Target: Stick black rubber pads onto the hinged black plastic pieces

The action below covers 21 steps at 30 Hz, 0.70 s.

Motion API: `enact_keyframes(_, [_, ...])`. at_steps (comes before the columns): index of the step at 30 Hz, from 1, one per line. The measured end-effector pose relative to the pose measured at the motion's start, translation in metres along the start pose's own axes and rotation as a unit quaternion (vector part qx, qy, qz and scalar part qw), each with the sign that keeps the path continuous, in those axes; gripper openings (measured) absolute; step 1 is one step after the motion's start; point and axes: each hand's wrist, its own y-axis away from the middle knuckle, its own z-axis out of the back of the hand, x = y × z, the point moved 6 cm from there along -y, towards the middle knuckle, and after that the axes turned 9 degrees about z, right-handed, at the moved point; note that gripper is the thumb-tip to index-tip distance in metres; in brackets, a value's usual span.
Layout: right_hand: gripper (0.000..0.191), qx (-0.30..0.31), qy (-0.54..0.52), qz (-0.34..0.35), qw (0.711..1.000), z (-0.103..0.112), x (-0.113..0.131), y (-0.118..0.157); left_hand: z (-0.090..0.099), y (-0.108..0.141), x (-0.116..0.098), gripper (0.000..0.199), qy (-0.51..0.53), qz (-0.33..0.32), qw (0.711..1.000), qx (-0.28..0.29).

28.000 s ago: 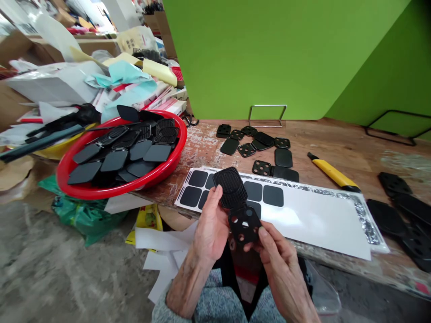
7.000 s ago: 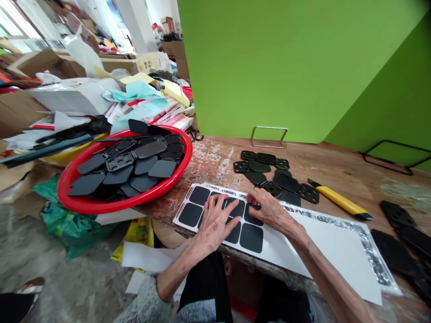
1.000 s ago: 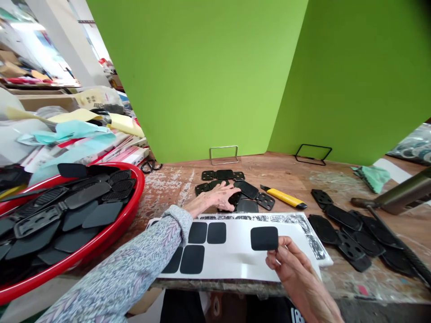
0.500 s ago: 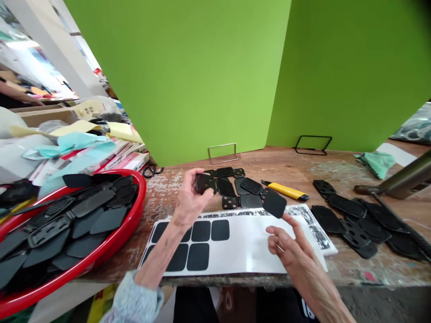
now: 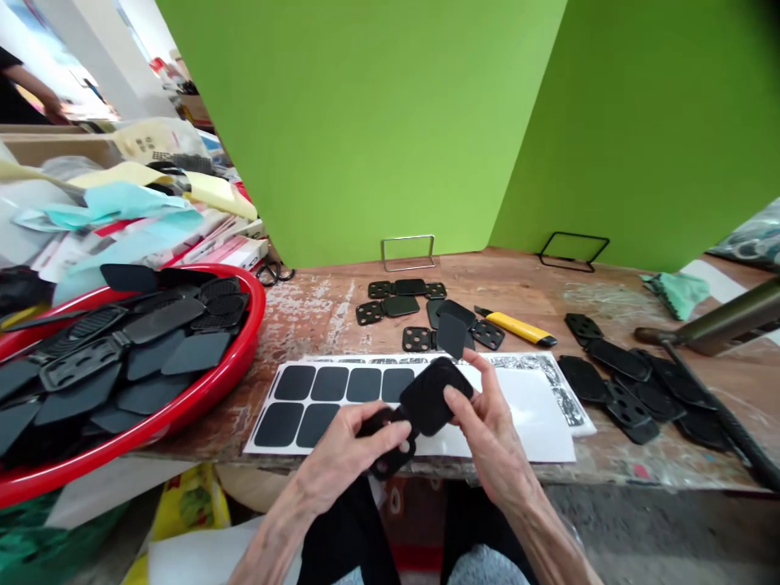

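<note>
My left hand (image 5: 350,447) is closed on the holed end of a black hinged plastic piece (image 5: 434,396), held above the front of the bench. Its flat square end points toward my right hand (image 5: 493,426), whose thumb presses on that face. A thin black rounded-square pad (image 5: 452,335) stands up at the fingertips of my right hand. Below both hands lies a white backing sheet (image 5: 524,414), with rows of black rounded-square stickers (image 5: 294,382) on its left part. Several similar hinged pieces (image 5: 400,305) rest on the bench behind the sheet.
A red basin (image 5: 256,313) heaped with black pieces stands at left. A yellow utility knife (image 5: 521,327) lies behind the sheet. More black pieces (image 5: 618,361) and a metal tool (image 5: 725,317) are at right. Green panels (image 5: 378,122) rise at the back.
Both hands have come together over the sheet's front edge, the left bringing a hinged piece from the group behind. My right thumb now touches this piece. The view has shifted slightly.
</note>
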Motion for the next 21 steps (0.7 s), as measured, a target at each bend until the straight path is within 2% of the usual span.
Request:
enact_keyframes(3, [0.057, 0.056, 0.054, -0.017, 0.997, -0.006, 0.007, 0.009, -0.011, 0.007, 0.010, 0.036, -0.027, 0.039, 0.995, 0.093])
enact_keyframes(5, [0.056, 0.086, 0.090, -0.025, 0.992, -0.008, 0.009, 0.014, -0.022, 0.011, 0.020, 0.039, -0.010, 0.047, 0.992, 0.117])
enact_keyframes(7, [0.055, 0.104, 0.110, -0.024, 0.988, -0.007, 0.009, 0.018, -0.029, 0.013, 0.030, 0.040, 0.018, 0.039, 0.995, 0.092])
enact_keyframes(10, [0.053, 0.115, 0.133, -0.024, 0.984, -0.003, 0.004, 0.023, -0.036, 0.014, 0.045, 0.041, 0.034, 0.042, 0.998, 0.019])
enact_keyframes(14, [0.055, 0.106, 0.152, -0.022, 0.983, 0.007, -0.004, 0.026, -0.040, 0.015, 0.053, 0.038, 0.023, 0.036, 0.998, -0.038])
enact_keyframes(21, [0.049, 0.127, 0.075, -0.048, 0.988, 0.001, -0.006, 0.034, -0.042, 0.018, 0.056, 0.032, 0.002, 0.012, 0.999, -0.051])
